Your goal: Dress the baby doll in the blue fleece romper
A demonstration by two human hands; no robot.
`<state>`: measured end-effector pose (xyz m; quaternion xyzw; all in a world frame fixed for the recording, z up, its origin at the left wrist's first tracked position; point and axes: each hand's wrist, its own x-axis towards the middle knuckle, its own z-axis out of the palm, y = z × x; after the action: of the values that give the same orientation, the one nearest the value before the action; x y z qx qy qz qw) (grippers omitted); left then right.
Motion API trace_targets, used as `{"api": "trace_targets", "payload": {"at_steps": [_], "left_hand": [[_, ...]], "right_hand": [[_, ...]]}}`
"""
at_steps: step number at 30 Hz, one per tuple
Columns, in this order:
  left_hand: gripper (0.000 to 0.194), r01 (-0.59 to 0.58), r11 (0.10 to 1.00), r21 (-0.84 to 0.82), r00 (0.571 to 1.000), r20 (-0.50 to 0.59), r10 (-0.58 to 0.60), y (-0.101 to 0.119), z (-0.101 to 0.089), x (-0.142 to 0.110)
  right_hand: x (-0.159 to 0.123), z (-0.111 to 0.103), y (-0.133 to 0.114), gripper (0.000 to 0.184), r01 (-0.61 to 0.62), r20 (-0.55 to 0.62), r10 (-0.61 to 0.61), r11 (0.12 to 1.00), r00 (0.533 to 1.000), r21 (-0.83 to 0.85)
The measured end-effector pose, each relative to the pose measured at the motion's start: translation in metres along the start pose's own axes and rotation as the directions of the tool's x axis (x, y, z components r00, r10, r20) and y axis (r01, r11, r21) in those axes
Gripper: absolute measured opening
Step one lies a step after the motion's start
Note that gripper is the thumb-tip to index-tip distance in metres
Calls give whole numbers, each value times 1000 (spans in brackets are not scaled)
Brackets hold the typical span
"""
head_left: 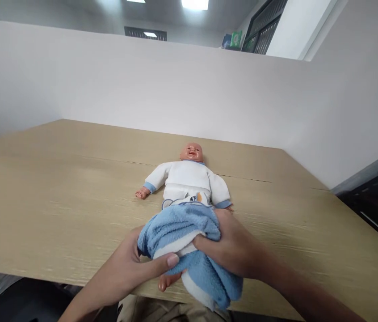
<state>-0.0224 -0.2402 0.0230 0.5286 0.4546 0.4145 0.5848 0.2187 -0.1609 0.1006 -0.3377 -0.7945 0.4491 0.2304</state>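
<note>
A baby doll (189,175) lies on its back with its head toward the far wall, dressed in a white top with light blue cuffs. Bunched around its lower body are blue fleece pants (182,223) with white trim. My left hand (142,261) grips the cloth from the left, its thumb lying over the white trim. On the other side my right hand (229,243) pinches the fabric, thumb pressed in at the trim. One bare foot (168,281) of the doll shows below the cloth; the other leg is hidden by the fabric, which hangs toward the near edge.
The doll rests on a wide wood-patterned table (75,192) with a seam running across it. A white partition (162,85) stands behind the table. A dark chair (24,299) is at the lower left, and a dark shelf-like object (376,210) stands at the right.
</note>
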Motion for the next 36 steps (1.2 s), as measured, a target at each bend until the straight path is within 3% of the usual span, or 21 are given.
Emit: {"api": "trace_targets", "payload": {"at_steps": [5,9,12,16,21,27,31,36], "left_hand": [[46,40,988,148,994,-104,-25,-9,11,-1],[56,38,976,215,982,-186,3,-13,12,7],[57,6,976,219,971,-235,47,-23,12,16],[47,-41,973,227,965,-243,97,-32,11,32],[42,-28,959,283,967,-237,98,-26,4,56],[39,-26,860,510,955,-240,172,-12,-13,77],[46,-60,900,432,975,-169,147,-1,-15,60],[56,-34,946,323,986,-143,84,1,-5,9]], "right_hand": [[2,14,16,25,-98,-41,92,976,995,-192],[8,19,33,23,-93,-9,93,982,996,-165],[9,24,45,13,-106,-49,99,981,994,-163],[13,30,53,4,-99,-120,81,983,989,-156],[27,25,63,4,-145,-214,111,978,970,-151],[48,9,66,8,-173,-220,131,968,967,-184],[44,1,41,17,-139,-165,107,970,980,-197],[22,-1,7,24,-150,47,158,977,986,-149]]}}
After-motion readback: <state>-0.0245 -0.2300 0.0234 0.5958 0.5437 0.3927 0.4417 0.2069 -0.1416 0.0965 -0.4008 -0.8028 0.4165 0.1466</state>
